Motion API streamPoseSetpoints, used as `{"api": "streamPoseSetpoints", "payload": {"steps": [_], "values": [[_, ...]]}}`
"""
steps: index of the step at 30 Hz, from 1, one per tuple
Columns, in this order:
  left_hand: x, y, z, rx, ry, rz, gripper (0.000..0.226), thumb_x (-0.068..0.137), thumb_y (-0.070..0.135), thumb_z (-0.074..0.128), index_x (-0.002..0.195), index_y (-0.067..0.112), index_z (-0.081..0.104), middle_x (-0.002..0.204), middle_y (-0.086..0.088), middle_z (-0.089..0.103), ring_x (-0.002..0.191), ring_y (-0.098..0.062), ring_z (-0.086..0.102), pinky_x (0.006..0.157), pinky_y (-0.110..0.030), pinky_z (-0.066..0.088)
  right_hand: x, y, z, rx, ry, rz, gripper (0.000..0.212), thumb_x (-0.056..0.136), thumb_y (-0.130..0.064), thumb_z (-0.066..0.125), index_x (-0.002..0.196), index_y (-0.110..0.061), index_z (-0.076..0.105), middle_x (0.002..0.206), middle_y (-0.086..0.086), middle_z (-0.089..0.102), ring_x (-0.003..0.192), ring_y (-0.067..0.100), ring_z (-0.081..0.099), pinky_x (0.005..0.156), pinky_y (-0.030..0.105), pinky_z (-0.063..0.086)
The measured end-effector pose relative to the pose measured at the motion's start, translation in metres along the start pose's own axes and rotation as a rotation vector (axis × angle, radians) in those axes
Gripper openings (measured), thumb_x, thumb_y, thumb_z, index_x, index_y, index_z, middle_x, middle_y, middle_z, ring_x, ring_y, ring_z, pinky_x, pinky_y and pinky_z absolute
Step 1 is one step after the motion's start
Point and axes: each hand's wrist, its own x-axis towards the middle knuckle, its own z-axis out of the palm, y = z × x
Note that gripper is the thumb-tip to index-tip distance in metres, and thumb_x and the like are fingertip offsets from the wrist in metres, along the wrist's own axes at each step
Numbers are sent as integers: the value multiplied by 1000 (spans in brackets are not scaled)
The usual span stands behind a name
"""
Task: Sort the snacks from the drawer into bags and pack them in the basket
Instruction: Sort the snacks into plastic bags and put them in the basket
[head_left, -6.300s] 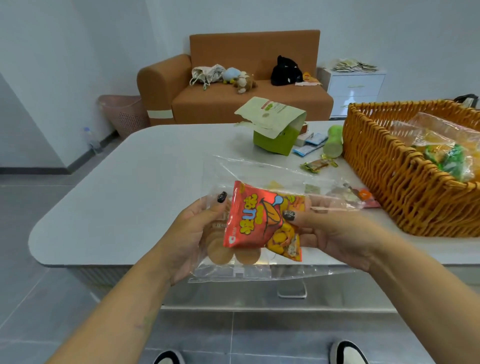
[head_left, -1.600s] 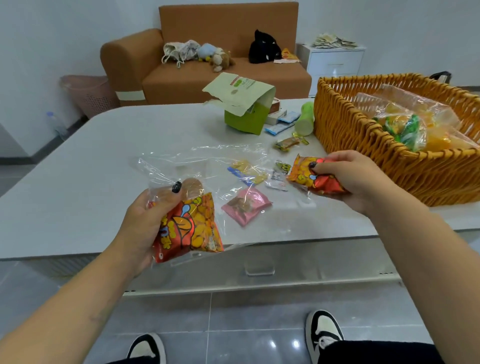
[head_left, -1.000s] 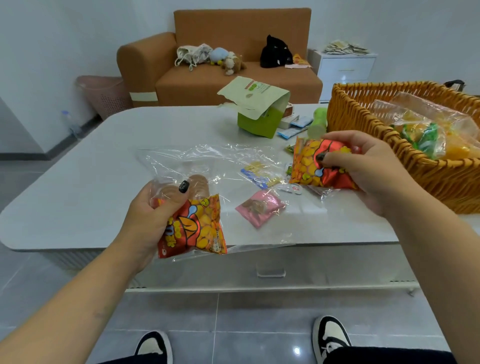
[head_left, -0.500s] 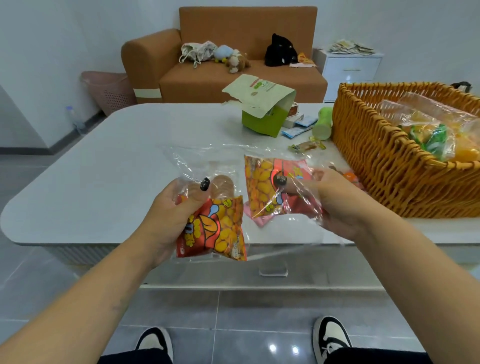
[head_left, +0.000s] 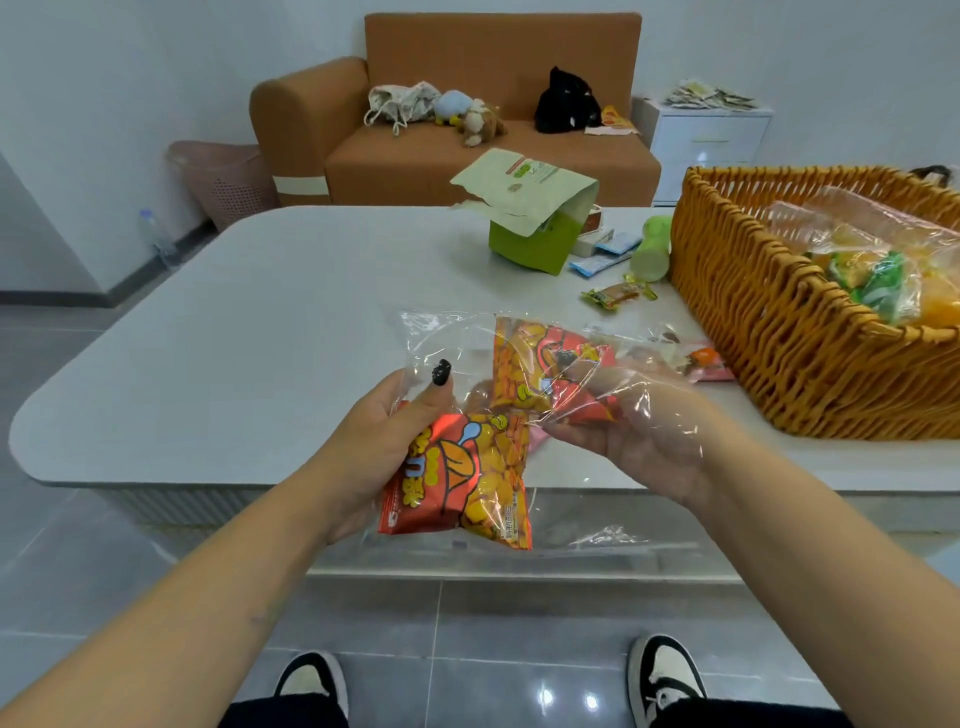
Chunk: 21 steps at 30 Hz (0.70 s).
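Snack packets (head_left: 457, 483), lettering unreadable: left hand (head_left: 374, 447) grips clear bag (head_left: 467, 353), right hand (head_left: 649, 436) pinches one inside.

The snack packets (head_left: 457, 483) were orange-red with yellow print, the basket (head_left: 769, 332) at two o'clock woven golden-orange, the table (head_left: 260, 322) pale grey.
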Motion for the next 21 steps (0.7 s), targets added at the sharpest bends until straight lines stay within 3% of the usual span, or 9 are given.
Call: {"api": "streamPoseSetpoints", "payload": {"steps": [3, 5, 8, 12, 14, 16, 21], "values": [[-2, 4, 4, -7, -13, -11, 37, 72, 49, 64, 90, 18, 57, 73, -7, 72, 61, -23, 70, 57, -34, 57, 1, 10, 7, -61, 79, -114, 13, 93, 1, 54, 99, 9, 62, 89, 23, 70, 75, 26, 68, 69, 35, 61], [-2, 6, 6, 6, -14, -28, 42, 70, 50, 64, 89, 14, 56, 70, -8, 71, 58, -23, 69, 54, -32, 57, 0, 12, 13, -96, 105, -130, 7, 91, -1, 57, 96, -1, 62, 89, 20, 67, 74, 25, 65, 78, 39, 59], [-2, 4, 8, 23, -14, -38, 35, 81, 46, 62, 89, 13, 56, 74, -11, 72, 59, -24, 69, 55, -32, 57, 1, 13, 12, -143, 92, -149, 14, 85, -7, 66, 99, -8, 64, 92, 20, 69, 75, 26, 66, 76, 35, 60], [-3, 1, 9, 67, -38, -28, 47, 72, 52, 62, 103, 17, 58, 91, -10, 76, 78, -26, 73, 69, -38, 59, 2, 1, 4, -139, -12, -18, 20, 81, -2, 64, 100, 4, 66, 100, 23, 71, 81, 29, 70, 80, 41, 59], [-3, 1, 8, 102, -63, -3, 57, 73, 53, 61, 118, 19, 55, 98, -7, 76, 86, -26, 74, 72, -38, 60, 1, -1, 1, -64, -114, 46, 28, 70, -3, 63, 98, 3, 66, 89, 16, 73, 73, 23, 72, 69, 33, 61], [-3, 1, 8, 128, -92, -8, 69, 70, 53, 63, 131, 21, 50, 107, -5, 74, 93, -26, 73, 78, -41, 59, 0, 3, 2, -66, -168, 36, 27, 74, -4, 62, 101, -1, 66, 88, 13, 73, 73, 21, 71, 65, 29, 60], [-5, -3, 14, 185, -145, -29, 73, 70, 64, 72, 130, 28, 51, 116, -1, 72, 103, -25, 70, 90, -49, 55, 5, 25, 9, -106, -82, -57, 26, 85, -2, 61, 109, 8, 63, 104, 23, 68, 81, 24, 67, 69, 31, 57]]}}
